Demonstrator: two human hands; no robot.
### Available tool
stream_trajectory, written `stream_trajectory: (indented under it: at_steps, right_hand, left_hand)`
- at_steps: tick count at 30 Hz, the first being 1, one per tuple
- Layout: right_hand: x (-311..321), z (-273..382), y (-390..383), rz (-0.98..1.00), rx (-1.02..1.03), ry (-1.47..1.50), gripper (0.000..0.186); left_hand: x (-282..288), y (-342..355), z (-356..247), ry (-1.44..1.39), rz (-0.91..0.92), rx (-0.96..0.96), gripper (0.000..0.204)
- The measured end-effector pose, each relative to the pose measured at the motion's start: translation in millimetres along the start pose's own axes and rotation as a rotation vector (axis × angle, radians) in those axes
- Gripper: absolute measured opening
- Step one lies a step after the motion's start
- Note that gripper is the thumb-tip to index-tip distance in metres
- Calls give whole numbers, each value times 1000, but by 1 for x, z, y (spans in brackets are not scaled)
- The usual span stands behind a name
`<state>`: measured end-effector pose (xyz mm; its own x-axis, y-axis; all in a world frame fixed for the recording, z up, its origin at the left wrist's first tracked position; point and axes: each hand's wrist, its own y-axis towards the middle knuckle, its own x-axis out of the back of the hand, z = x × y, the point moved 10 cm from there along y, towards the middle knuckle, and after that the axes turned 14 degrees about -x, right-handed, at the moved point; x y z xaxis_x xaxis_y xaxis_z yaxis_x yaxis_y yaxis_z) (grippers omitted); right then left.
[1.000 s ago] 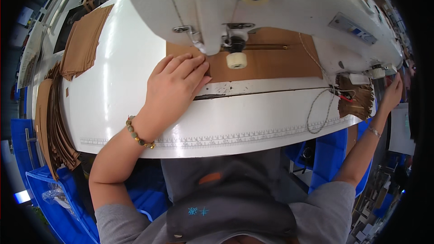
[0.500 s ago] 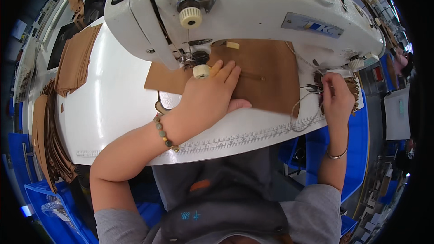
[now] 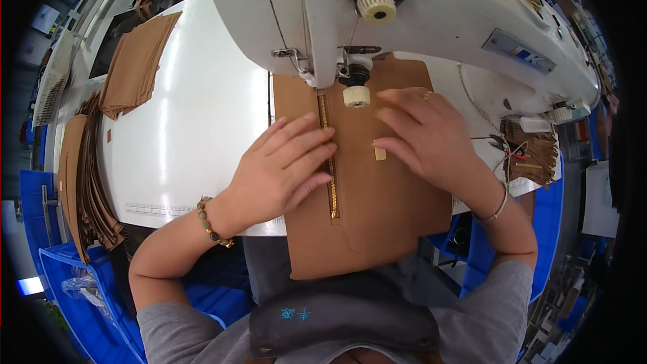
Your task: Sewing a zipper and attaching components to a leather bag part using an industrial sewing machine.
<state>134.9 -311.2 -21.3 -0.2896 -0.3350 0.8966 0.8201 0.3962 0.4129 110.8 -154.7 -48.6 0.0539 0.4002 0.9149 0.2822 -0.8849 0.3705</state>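
Note:
A brown leather panel [image 3: 384, 209] lies under the white sewing machine [image 3: 431, 13], its near end hanging past the table's front edge. A gold zipper [image 3: 333, 192] runs lengthwise in a slot in the panel, its far end close to the needle area. My left hand [image 3: 283, 165] rests open across the panel's left part, fingertips touching the zipper. Over the right part, my right hand [image 3: 431, 135] is open, thumb apart from the curled fingers. Its thumb tip is beside a small pale yellow tab [image 3: 380, 153] on the leather; I cannot tell whether it touches.
Stacked brown leather pieces [image 3: 138, 61] lie on the white table [image 3: 195, 128] at left, with more draped over its edge. At right are snips [image 3: 500, 143], a thin cord [image 3: 465, 81] and a pile of brown scraps [image 3: 536, 155]. Blue bins [image 3: 74, 296] stand below.
The panel has turned and come nearer, with its zipper now in plain view. My right hand has left the snips at right for the panel. My left hand has shifted beside the zipper.

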Motion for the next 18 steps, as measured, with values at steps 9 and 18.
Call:
stream_trajectory:
  at_steps: [9,18]
  right_hand:
    - [-52,35,20,188,61,142,77]
    - [-54,36,20,190,63,70,77]
  left_hand:
    - [-4,-15,33,16,-87,348,62]
    - [-5,-5,30,119,51,277,72]
